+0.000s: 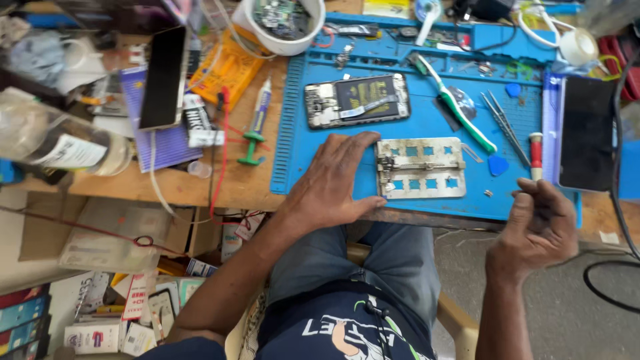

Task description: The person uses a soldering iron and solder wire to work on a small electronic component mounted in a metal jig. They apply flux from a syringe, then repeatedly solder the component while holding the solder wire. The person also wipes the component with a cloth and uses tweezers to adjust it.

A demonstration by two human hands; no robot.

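Note:
My left hand (333, 180) lies flat, fingers apart, on the blue work mat (413, 127), its fingertips against the left edge of a worn metal holder plate (421, 168). An opened phone (357, 100) with its back removed lies just beyond the hand. My right hand (541, 227) hovers off the front right corner of the mat with its fingers curled in; whether something small sits between them I cannot tell. A red-handled screwdriver (535, 155) and tweezers (505, 123) lie on the mat just beyond it.
A green-handled tool (460, 110) lies right of the phone. Dark phones rest at the far right (587, 133) and left (163, 77). A white bowl (283, 23) of parts, a syringe tube (260, 110) and red wires clutter the wooden bench. Boxes sit below.

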